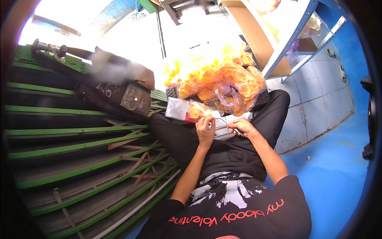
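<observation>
My left hand (205, 131) pinches the end of a clear plastic packet (187, 109) with orange chips inside and a red strip along its edge. The packet lies across my lap on black trousers. My right hand (241, 127) is closed on a thin grey tool (237, 132) right beside the packet's end, fingertips almost touching the left hand. Just beyond both hands rests a big heap of clear bags full of orange chips (217, 81).
A green slatted metal shutter (75, 147) fills the left side, with a worn brown leather bag (123, 93) lying on it. A blue shelf frame (296, 34) rises at upper right over grey floor tiles (318, 99) and a blue painted surface (334, 175).
</observation>
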Tool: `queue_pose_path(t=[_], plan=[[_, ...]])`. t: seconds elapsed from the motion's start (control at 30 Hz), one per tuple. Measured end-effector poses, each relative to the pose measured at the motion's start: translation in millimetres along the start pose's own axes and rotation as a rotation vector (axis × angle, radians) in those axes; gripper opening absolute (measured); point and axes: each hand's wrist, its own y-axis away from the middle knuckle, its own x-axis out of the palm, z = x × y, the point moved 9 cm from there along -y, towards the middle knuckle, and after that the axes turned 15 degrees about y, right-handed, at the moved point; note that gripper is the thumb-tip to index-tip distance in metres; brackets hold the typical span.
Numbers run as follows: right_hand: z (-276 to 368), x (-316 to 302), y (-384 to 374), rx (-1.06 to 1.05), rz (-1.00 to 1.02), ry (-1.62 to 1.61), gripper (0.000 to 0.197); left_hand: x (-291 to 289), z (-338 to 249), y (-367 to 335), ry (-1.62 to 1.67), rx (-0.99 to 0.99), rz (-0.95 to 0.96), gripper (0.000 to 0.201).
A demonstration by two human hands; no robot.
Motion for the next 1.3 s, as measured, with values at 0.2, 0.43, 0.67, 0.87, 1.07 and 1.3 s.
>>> queue_pose_path(t=[0.2,0.43,0.67,0.87,1.07,1.3], plan=[[42,0,14,-0.191,-0.146,0.209,0.017,5,-13,-4,0.096,-0.022,0.011,0.011],[110,3,53,-0.374,-0.613,0.948,0.03,5,-19,-8,0.321,-0.1,-0.031,0.01],[146,28,89,-0.461,-0.797,1.321,0.028,-12,-6,-8,0.331,-0.238,-0.195,0.01],[148,36,104,-0.454,-0.83,1.455,0.024,-14,4,-4,0.314,-0.312,-0.257,0.011],[148,31,120,-0.388,-0.772,1.465,0.027,-18,32,5,0.375,-0.435,-0.33,0.009],[165,-2,141,-0.53,-0.665,1.148,0.03,-37,54,8,0.384,-0.432,-0.379,0.011]])
